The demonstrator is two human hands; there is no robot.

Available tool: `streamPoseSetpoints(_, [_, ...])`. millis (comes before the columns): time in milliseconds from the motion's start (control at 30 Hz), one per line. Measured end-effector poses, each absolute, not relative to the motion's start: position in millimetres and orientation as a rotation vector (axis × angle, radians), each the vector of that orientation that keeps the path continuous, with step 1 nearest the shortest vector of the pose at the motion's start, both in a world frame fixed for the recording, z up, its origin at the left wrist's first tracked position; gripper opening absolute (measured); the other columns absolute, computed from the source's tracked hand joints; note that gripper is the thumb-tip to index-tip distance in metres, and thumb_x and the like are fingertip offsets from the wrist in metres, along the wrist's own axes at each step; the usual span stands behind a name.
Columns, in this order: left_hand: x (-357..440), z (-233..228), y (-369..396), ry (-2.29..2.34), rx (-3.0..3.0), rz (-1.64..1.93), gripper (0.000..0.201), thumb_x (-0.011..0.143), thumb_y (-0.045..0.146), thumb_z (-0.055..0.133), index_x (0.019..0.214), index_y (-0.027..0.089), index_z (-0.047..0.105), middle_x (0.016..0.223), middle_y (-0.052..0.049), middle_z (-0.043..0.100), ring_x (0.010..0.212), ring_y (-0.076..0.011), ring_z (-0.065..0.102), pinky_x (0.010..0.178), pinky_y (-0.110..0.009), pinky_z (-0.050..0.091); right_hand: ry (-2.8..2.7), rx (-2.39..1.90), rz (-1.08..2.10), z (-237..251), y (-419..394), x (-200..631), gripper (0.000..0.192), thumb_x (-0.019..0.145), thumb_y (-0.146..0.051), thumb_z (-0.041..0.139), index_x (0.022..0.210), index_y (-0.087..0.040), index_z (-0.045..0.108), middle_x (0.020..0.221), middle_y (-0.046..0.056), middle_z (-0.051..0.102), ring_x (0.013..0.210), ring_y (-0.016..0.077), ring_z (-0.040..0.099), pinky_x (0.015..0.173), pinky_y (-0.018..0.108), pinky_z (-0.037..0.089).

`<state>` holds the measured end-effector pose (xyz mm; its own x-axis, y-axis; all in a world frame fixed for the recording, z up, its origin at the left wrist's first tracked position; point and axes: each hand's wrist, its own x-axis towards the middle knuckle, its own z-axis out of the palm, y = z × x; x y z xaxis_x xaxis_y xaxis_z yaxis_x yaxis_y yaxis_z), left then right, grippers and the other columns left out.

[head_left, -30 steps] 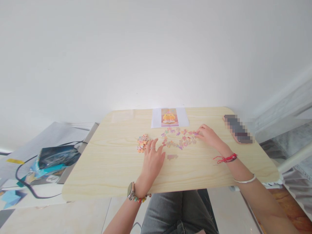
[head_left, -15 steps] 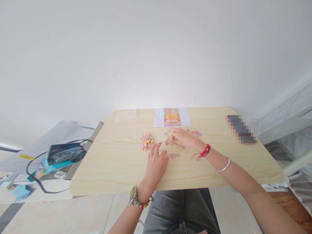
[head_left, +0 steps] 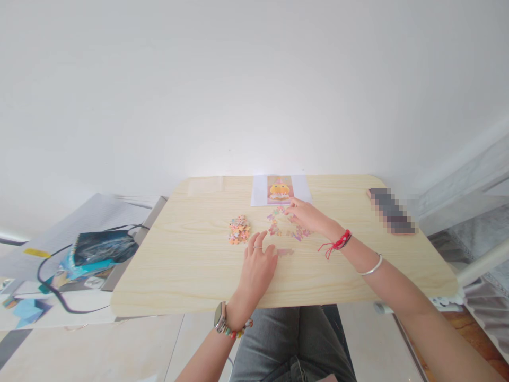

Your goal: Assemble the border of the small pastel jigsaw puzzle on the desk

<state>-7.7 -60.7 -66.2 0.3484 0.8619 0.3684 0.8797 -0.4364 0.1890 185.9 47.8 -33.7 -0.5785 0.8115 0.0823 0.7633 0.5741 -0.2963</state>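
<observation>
My left hand [head_left: 259,270] lies on the table with fingers spread and nothing in them. Just left of its fingertips is a heap of jigsaw puzzle pieces [head_left: 239,230]. A short strip of joined puzzle pieces [head_left: 285,251] lies right of its thumb. My right hand [head_left: 307,215] is over the far side of a loose ring of puzzle pieces [head_left: 274,227], its fingertips drawn together near the printed picture. Whatever may be between these fingertips is too small to make out. The hand covers part of the ring.
A white sheet with a printed yellow cartoon figure [head_left: 280,190] lies by the wall. A phone-like dark object [head_left: 393,211], blurred out, rests at the right. A clear flat sheet [head_left: 205,184] is at the back left. Bags and papers [head_left: 103,252] sit beside the table.
My right hand has moved right and slightly away from me, uncovering more pieces in the ring's middle. My left hand stays nearly in place. The view has shifted slightly.
</observation>
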Motion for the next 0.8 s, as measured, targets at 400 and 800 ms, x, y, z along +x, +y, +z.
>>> streamPoseSetpoints(400, [-3.6, -62.9, -58.2, -1.647, -2.564, -0.636, 0.009, 0.079, 0.017, 0.053, 0.083, 0.015, 0.060, 0.123, -0.014, 0.044, 0.117, -0.0325, 0.039, 0.086, -0.048, 0.046, -2.810, -1.350, 0.131, -25.2, 53.1, 178.2, 0.019, 0.085, -0.018, 0.046, 0.072, -0.013, 0.059, 0.088, 0.009, 0.050, 0.074, 0.0157, 0.049, 0.066, 0.028, 0.035])
streamPoseSetpoints(800, [1.0, -67.0, -58.2, -1.593, -2.564, -0.702, 0.008, 0.079, 0.017, 0.051, 0.082, 0.017, 0.059, 0.124, -0.014, 0.044, 0.116, -0.0309, 0.040, 0.084, -0.048, 0.047, -2.822, -1.151, 0.335, -34.8, 47.0, 186.3, 0.021, 0.078, -0.012, 0.050, 0.092, -0.022, 0.063, 0.096, 0.004, 0.053, 0.070, 0.0133, 0.049, 0.061, 0.025, 0.036])
